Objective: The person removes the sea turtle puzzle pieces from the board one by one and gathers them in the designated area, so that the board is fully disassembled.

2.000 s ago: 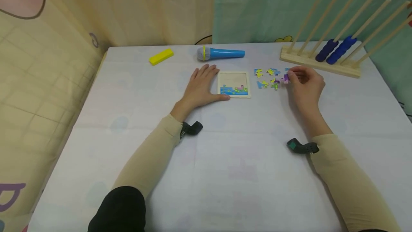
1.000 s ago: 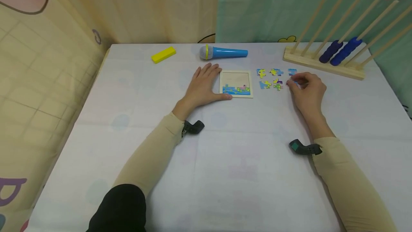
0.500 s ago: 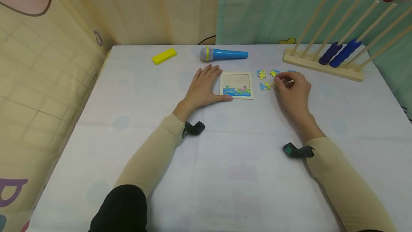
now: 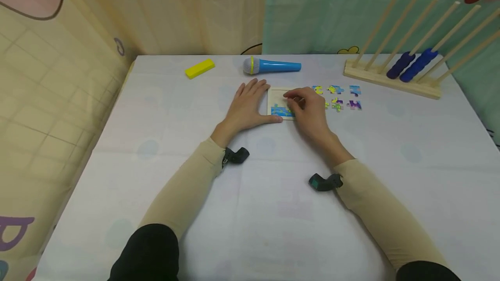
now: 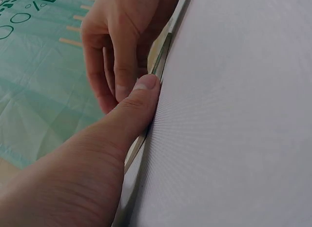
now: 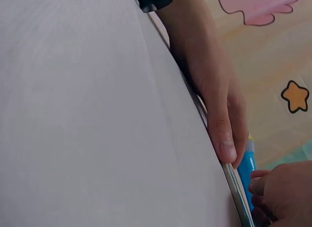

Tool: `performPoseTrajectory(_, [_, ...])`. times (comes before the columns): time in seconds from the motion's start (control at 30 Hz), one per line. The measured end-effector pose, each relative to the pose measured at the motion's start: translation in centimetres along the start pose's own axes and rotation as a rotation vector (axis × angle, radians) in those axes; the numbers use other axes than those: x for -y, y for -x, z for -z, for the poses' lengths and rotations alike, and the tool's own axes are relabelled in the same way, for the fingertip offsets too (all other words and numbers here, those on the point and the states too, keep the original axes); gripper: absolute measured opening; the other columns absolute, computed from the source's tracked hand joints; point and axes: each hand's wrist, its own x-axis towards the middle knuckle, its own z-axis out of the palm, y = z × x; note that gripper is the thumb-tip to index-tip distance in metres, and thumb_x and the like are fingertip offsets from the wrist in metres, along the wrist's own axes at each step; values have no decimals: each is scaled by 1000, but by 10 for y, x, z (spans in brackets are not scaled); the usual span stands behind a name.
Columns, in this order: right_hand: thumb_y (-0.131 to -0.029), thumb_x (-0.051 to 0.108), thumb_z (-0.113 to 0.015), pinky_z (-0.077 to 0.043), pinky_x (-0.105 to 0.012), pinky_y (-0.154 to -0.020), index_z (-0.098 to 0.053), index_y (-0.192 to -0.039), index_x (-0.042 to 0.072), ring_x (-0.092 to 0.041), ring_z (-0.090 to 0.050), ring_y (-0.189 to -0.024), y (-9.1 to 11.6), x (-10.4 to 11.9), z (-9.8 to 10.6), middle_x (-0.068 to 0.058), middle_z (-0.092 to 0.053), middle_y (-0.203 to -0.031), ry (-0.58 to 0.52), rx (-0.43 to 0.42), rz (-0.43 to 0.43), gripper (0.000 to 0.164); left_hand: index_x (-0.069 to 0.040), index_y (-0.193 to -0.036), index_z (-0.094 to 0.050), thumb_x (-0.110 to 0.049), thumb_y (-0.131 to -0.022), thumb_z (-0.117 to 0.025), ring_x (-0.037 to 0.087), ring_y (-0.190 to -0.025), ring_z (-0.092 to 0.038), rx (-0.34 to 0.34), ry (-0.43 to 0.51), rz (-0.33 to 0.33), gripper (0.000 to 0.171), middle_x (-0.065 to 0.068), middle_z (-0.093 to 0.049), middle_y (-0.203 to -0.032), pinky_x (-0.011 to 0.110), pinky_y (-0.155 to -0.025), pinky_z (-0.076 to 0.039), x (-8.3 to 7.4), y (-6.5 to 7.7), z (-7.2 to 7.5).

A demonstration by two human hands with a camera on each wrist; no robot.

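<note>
A small wooden puzzle tray [image 4: 276, 96] lies on the white-covered table, with joined blue pieces [image 4: 279, 111] along its lower part. My left hand [image 4: 243, 109] lies flat at the tray's left side, fingers straight and thumb pressed on the lower edge. Over the tray's right half hovers my right hand [image 4: 310, 112], its fingers bent and its fingertips near the bare wood; no piece shows between them. Several loose jigsaw pieces lie right of it, among them a purple piece [image 4: 354, 105] and a blue piece [image 4: 355, 90]. Some are partly hidden behind the right hand.
Beyond the tray lies a blue toy microphone [image 4: 273, 65], with a yellow block [image 4: 199, 68] to its left. At the back right stands a wooden peg rack [image 4: 390, 83] with dark blue beads on two of its rods. Printed curtains border the table.
My right hand has moved left from the loose pieces to above the tray. The purple piece it was at now lies uncovered on the table. My left hand has stayed at the tray.
</note>
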Motion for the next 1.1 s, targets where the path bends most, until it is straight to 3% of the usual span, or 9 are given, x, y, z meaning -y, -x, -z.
performPoseTrajectory(0.3, [-103,5,-67,-52,-30,-82,-76,-118,6,-22,-65,-94,2,0,-13,-11,-71,-109,-7,95,55,18,-14,-165,-34,-81,-80,-71,27,-165,-12,-16,6,-15,114,5,-28,-174,49,-134,-3,1,2,-6])
performPoseTrajectory(0.5, [-106,9,-64,-53,-35,-86,-74,-123,7,-23,-64,-99,2,-2,-15,-11,-69,-114,-13,112,57,20,-14,-165,-33,-80,-81,-71,26,-165,-12,-23,5,-12,113,5,-27,-174,48,-135,-2,2,2,-4])
performPoseTrajectory(0.77, [-106,10,-64,-55,-41,-92,-76,-116,6,-26,-63,-108,1,-1,-16,-11,-66,-114,-4,130,47,17,-13,-165,-33,-79,-81,-71,26,-165,-11,-13,-4,-17,113,5,-27,-175,48,-135,-2,2,1,-1])
performPoseTrajectory(1.1, [-109,9,-56,-46,-45,-98,-71,-117,3,-30,-54,-111,-3,2,-15,-15,-62,-115,65,186,33,19,-13,-165,-34,-78,-81,-73,27,-165,-12,-15,11,-15,113,6,-28,-174,49,-135,-2,0,2,0])
